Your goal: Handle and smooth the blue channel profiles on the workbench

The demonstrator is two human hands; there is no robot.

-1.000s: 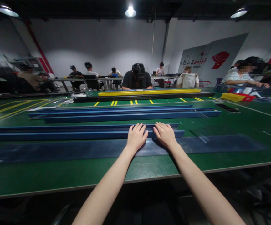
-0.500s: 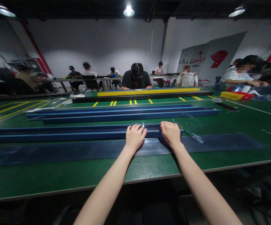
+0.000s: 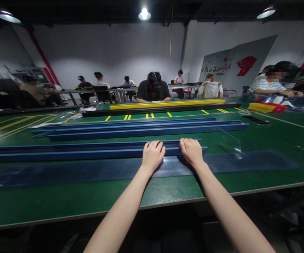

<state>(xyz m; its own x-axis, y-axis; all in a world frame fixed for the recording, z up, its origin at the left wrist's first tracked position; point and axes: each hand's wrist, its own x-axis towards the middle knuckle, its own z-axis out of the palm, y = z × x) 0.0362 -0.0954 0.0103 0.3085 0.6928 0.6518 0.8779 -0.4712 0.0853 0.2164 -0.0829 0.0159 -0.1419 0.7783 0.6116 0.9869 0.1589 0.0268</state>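
A long blue channel-shaped strip (image 3: 70,153) lies across the green table, running out of view at the left. My left hand (image 3: 153,154) is curled over it near its right end, fingertips bent down at the far rim. Close by on the right, my right hand (image 3: 191,151) is closed over the same strip, its fingers largely hidden. Past the strip's end, a clear plastic piece (image 3: 231,144) shows by its glints; whether a hand touches it I cannot tell. Nearer me, a flat translucent strip (image 3: 88,171) lies under my wrists.
More blue strips (image 3: 146,131) lie farther back, then a black strip (image 3: 180,108) and a yellow strip (image 3: 167,104). A phone (image 3: 256,120) and a yellow and red tray (image 3: 266,107) are at the right. A person (image 3: 153,88) sits opposite; the table's front edge (image 3: 173,203) is near.
The clear plastic piece past the strip's end has shifted to the right. Both hands stay at nearly the same place on the blue strip; the view has moved slightly.
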